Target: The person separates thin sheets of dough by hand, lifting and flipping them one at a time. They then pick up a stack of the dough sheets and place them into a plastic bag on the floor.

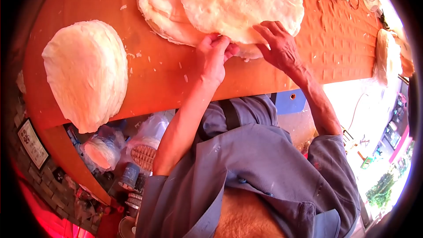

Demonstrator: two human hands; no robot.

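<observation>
We are seeing a broad, roundish pale sheet [242, 2] lying at the table's far edge, its surface puckering softly and its rim running uneven. Underneath, another pale layer [161, 11] is jutting out to the left. The left hand [215, 55] is curling its fingers at the sheet's near edge; whether it is pinching that edge, we cannot tell. The right hand [276, 44] is spreading its fingers over the sheet's lower right, thumb standing well apart. To the left, a teardrop-shaped pale stack [86, 72] is showing many thin, fibrous layers and overhanging the near edge. The orange table covering [154, 72] is wrinkling toward the right, with white shreds lying about.

Below left, we are finding a framed panel [33, 144] bearing dark characters too small for reading. Nearby, a clear plastic bag [102, 147] is holding something pale, another plastic wrapping [152, 130] is covering a woven basket [143, 155], and a blue can [129, 176] is carrying blurred lettering.
</observation>
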